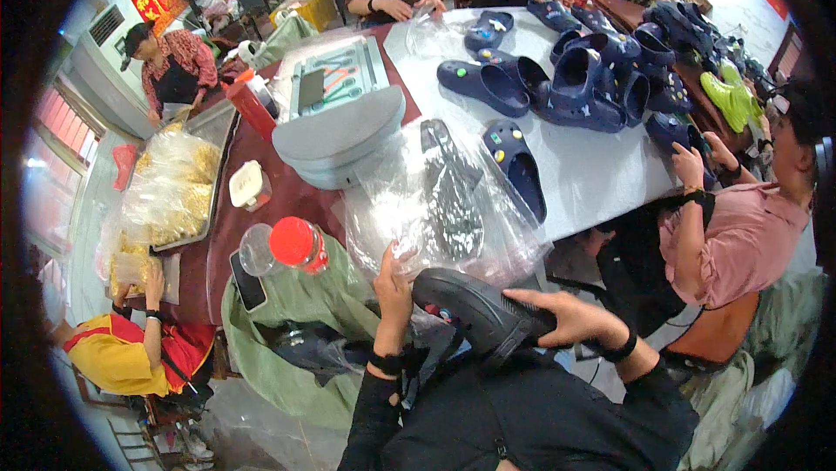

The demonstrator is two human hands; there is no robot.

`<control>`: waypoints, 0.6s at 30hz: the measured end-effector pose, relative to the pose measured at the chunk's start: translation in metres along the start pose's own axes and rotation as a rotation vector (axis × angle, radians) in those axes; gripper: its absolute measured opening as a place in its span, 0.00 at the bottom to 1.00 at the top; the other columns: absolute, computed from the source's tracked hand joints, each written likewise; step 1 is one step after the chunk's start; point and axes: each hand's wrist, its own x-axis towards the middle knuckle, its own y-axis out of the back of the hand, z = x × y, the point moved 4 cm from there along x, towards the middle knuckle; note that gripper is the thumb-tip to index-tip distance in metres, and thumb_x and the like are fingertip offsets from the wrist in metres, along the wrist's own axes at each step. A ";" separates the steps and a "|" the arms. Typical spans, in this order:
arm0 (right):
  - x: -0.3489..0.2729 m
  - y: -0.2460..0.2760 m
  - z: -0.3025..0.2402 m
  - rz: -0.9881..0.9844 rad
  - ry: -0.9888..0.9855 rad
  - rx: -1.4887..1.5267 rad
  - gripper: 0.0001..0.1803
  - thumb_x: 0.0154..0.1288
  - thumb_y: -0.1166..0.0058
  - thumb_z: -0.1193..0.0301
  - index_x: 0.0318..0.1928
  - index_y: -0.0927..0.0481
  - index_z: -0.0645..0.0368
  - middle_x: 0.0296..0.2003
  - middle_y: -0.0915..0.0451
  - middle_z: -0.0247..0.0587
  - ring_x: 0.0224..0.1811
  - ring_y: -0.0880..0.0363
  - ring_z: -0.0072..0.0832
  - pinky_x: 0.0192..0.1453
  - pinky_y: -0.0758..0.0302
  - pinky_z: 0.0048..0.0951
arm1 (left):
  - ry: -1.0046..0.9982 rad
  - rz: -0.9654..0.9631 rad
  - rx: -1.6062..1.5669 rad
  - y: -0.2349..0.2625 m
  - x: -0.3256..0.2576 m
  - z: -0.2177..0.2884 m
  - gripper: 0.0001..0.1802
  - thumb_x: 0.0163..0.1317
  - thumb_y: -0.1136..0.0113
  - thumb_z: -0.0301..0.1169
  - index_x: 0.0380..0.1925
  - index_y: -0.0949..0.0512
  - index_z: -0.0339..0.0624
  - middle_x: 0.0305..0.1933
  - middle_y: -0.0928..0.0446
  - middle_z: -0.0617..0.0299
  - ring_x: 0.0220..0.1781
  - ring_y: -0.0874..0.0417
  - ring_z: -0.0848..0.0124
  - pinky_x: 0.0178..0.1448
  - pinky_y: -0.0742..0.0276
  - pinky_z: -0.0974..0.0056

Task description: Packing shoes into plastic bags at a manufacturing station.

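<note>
My right hand (566, 319) grips a black clog (475, 306) by one end, thumb over its ridged sole; small coloured charms show on its left side. My left hand (394, 292) is left of the clog, its fingers together at the near edge of a clear plastic bag (383, 197), which they seem to pinch. Inside the bag lies a dark clog (448, 201), partly veiled by glare on the film. Under my forearms, dark shoes (313, 349) rest on green cloth; their lower parts are hidden.
Navy clogs (579, 92) with charms crowd the white tabletop (601, 184). A red-lidded jar (299, 243), a phone (248, 282) and a grey case (340, 136) stand left. Bags of gold-coloured pieces (178, 175) fill a tray. Several people work around; one at right (736, 236) handles a clog.
</note>
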 end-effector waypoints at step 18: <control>0.086 -0.040 0.001 0.488 -0.189 -0.008 0.42 0.49 0.40 0.66 0.66 0.42 0.53 0.50 0.27 0.59 0.51 0.27 0.52 0.55 0.29 0.41 | -0.117 0.045 0.037 0.009 -0.018 0.006 0.36 0.65 0.53 0.24 0.70 0.53 0.49 0.51 0.24 0.51 0.36 0.20 0.68 0.37 0.26 0.65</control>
